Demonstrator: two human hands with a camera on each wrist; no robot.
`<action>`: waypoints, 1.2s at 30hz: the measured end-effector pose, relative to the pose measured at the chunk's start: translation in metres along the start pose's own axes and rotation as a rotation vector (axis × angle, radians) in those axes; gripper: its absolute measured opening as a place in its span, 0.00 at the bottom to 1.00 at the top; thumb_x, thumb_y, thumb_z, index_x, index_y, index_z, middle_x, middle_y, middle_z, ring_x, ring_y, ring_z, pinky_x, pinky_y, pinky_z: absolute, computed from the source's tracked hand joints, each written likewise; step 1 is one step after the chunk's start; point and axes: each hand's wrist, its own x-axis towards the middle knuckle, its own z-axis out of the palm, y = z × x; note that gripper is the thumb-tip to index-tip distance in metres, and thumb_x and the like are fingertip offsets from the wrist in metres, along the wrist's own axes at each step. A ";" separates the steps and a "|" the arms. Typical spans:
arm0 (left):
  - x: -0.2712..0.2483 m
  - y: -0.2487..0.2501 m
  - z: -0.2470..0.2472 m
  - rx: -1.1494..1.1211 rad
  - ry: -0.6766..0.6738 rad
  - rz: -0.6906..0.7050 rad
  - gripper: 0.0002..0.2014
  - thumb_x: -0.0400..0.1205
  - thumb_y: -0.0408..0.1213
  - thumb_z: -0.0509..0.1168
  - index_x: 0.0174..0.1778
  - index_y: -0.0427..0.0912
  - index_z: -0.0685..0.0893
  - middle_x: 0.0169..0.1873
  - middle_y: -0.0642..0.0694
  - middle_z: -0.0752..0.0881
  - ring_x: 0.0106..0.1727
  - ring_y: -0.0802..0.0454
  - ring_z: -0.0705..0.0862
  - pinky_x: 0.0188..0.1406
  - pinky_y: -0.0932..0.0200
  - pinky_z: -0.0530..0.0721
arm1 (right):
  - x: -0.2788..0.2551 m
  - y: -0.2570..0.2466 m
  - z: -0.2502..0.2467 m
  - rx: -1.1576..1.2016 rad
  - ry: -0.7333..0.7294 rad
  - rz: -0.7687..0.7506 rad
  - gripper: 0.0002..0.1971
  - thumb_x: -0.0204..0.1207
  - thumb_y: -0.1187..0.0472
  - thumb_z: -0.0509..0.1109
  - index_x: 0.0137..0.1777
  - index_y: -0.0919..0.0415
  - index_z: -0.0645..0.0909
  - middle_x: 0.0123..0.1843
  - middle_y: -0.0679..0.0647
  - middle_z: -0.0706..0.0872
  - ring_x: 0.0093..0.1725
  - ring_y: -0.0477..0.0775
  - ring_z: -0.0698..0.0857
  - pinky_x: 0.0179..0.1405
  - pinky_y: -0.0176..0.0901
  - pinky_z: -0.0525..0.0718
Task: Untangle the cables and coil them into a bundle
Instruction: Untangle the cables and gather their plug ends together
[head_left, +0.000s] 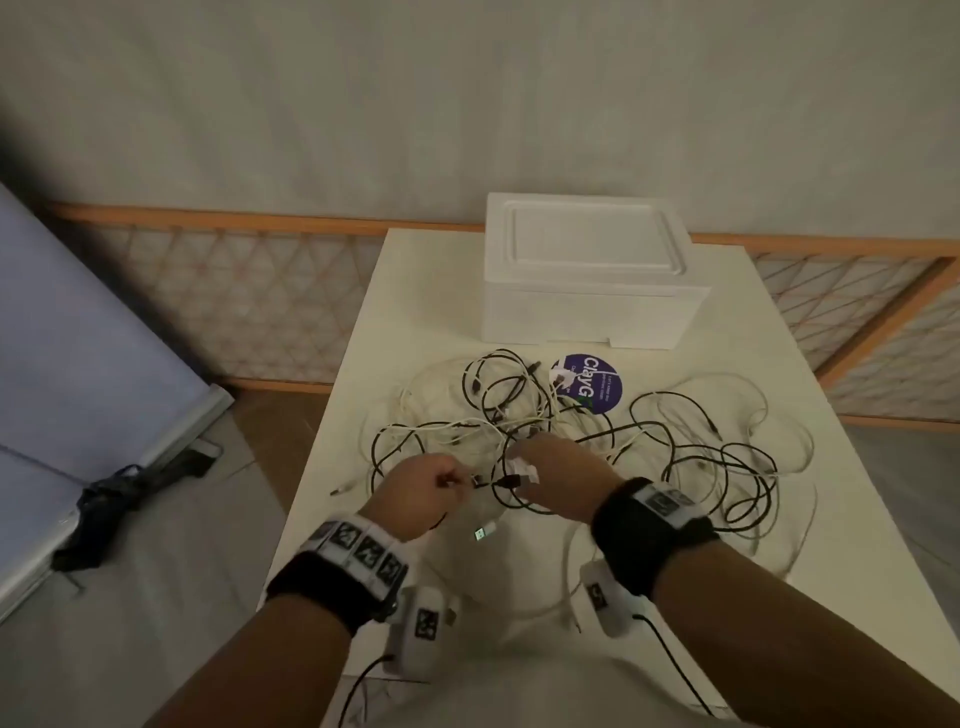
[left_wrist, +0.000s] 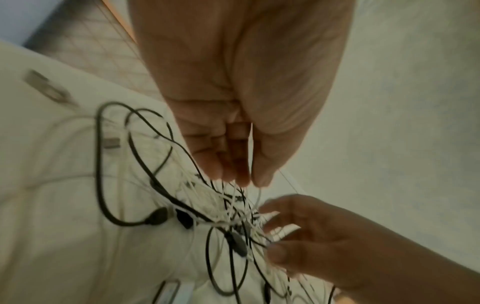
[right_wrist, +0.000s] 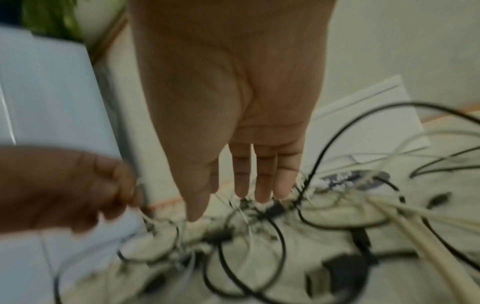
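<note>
The cables (head_left: 571, 441), black and white, lie knotted across the middle of the counter (head_left: 769, 530), spreading toward 3 o'clock. The left hand (head_left: 421, 488) pinches a thin strand near a plug; the right hand (head_left: 561, 478) reaches into the knot with fingers straight, and whether it grips anything I cannot tell. Pulling the pinched strand hard would likely tighten the knots or drag the pile off the 6 o'clock edge.
</note>
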 end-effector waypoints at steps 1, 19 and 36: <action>0.008 0.002 0.005 0.003 0.027 0.013 0.07 0.78 0.35 0.69 0.39 0.54 0.86 0.42 0.54 0.87 0.44 0.57 0.84 0.48 0.58 0.82 | 0.007 -0.003 0.008 -0.020 -0.043 0.016 0.23 0.77 0.51 0.68 0.71 0.53 0.73 0.66 0.55 0.77 0.65 0.58 0.78 0.62 0.49 0.77; 0.049 0.044 0.006 -0.036 0.300 0.262 0.10 0.82 0.36 0.65 0.59 0.48 0.79 0.45 0.57 0.84 0.40 0.62 0.82 0.38 0.71 0.77 | 0.005 -0.004 -0.072 0.312 0.345 -0.076 0.09 0.76 0.65 0.68 0.52 0.55 0.85 0.43 0.43 0.85 0.41 0.36 0.80 0.43 0.25 0.74; 0.042 0.088 -0.038 -1.017 0.205 0.126 0.12 0.84 0.45 0.59 0.61 0.56 0.84 0.45 0.76 0.85 0.56 0.76 0.78 0.52 0.70 0.77 | 0.032 -0.043 -0.048 0.910 0.244 -0.199 0.46 0.75 0.69 0.72 0.79 0.46 0.41 0.45 0.53 0.90 0.44 0.54 0.89 0.51 0.49 0.87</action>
